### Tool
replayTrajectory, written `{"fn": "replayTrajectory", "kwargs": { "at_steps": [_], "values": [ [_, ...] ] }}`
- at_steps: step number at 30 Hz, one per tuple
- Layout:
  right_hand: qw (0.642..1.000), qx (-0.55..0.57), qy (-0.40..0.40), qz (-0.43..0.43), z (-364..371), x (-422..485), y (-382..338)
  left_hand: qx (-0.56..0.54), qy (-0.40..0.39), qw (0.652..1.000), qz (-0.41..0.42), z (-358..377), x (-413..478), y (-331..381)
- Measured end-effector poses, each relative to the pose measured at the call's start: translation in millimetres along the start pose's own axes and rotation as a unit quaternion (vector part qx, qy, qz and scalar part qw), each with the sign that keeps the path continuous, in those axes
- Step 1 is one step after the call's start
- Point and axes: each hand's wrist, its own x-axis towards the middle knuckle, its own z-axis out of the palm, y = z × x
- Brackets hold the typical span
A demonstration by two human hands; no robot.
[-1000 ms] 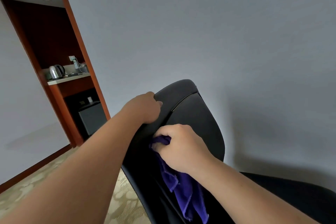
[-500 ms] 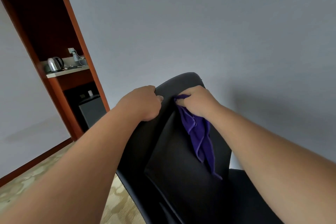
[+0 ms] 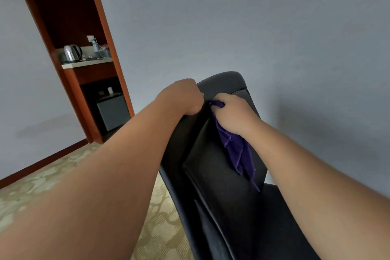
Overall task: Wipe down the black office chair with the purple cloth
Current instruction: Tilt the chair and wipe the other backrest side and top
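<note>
- Your black office chair [image 3: 221, 186] reads as smooth, leather-like upholstery — a soft sheen on the top of the backrest, duller on the panel below.
- The purple cloth [image 3: 238, 150] is soft matt fabric, slightly fuzzy, crumpled into loose folds.
- Off to your left, the kettle [image 3: 71, 53] is polished metal — bright and reflective.
- The alcove frame [image 3: 102, 17] is reddish-brown wood, smooth with a low gloss.
- The counter top [image 3: 86, 65] looks pale and smooth.
- The carpet [image 3: 42, 186] is matt beige pile with a pattern.
- The wall [image 3: 274, 27] is flat, matt grey.
</note>
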Motion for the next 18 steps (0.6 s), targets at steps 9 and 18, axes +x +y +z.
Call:
{"fn": "replayTrajectory", "kwargs": {
  "at_steps": [9,18],
  "values": [
    [0.985,0.085,-0.112,-0.105,-3,-98,-44,-0.059,0.002,0.998,-0.025,-4,0,-4],
    [0.955,0.013,-0.165,-0.246,10,-153,-58,-0.086,-0.003,0.996,-0.034,-4,-4,-2]
  ]
}}
